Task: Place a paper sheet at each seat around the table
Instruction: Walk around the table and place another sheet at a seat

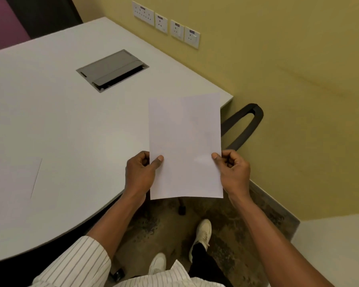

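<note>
I hold white paper [184, 146] upright in front of me, above the near right corner of the grey table [56, 112]. It may be more than one sheet, since a second top edge shows. My left hand [140, 172] pinches its left edge with the thumb on top. My right hand [232, 170] pinches its right edge the same way. Another white sheet [15, 179] lies flat on the table at the near left, close to the curved front edge.
A grey cable box with a hinged lid [112, 70] is set into the tabletop. A black chair armrest [245, 123] pokes out past the table's right corner. The yellow wall [288, 69] with several sockets [166, 24] runs along the right. Carpet and my white shoes lie below.
</note>
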`<state>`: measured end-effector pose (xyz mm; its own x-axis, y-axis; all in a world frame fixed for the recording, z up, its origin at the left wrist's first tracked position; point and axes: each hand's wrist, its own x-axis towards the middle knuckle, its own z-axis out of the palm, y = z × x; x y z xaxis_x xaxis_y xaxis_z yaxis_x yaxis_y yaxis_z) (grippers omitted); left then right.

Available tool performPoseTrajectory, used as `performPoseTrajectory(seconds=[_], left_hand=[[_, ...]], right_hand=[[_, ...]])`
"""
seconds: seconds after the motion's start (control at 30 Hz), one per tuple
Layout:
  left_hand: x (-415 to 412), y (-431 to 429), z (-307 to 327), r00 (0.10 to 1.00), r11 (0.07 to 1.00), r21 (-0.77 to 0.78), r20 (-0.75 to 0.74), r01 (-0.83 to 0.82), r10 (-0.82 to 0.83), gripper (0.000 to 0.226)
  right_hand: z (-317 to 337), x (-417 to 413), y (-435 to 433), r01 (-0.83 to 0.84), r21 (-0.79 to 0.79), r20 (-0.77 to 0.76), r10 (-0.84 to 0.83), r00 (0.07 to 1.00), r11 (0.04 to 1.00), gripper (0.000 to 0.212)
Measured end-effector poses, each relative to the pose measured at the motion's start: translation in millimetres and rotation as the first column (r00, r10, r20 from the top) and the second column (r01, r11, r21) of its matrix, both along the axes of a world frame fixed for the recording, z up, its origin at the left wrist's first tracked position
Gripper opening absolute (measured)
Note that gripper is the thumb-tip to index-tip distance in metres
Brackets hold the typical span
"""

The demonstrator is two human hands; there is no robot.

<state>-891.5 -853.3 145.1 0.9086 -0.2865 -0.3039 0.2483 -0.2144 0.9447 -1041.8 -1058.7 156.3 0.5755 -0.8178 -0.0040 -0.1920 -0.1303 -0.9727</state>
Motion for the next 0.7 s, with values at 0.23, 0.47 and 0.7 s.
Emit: performPoseTrajectory(seconds=[0.23,0.47,0.7], left_hand=[[29,-52,10,0.971,0.971,0.028,0.03,-0.237,0.236,0.011],[38,-73,6,0.93,0.927,0.066,0.025,-0.368,0.367,0.009],[63,-68,-10,0.913,0.907,0.111,0.009,-0.407,0.409,0.008]], right_hand=[[5,73,-78,-0.226,0.025,-0.021,0.227,0.974,0.974,0.011],[-11,131,-119,-0.357,0.084,-0.07,0.363,0.929,0.93,0.016],[-26,175,-124,-0.432,0.105,-0.135,0.443,0.886,0.896,0.017]])
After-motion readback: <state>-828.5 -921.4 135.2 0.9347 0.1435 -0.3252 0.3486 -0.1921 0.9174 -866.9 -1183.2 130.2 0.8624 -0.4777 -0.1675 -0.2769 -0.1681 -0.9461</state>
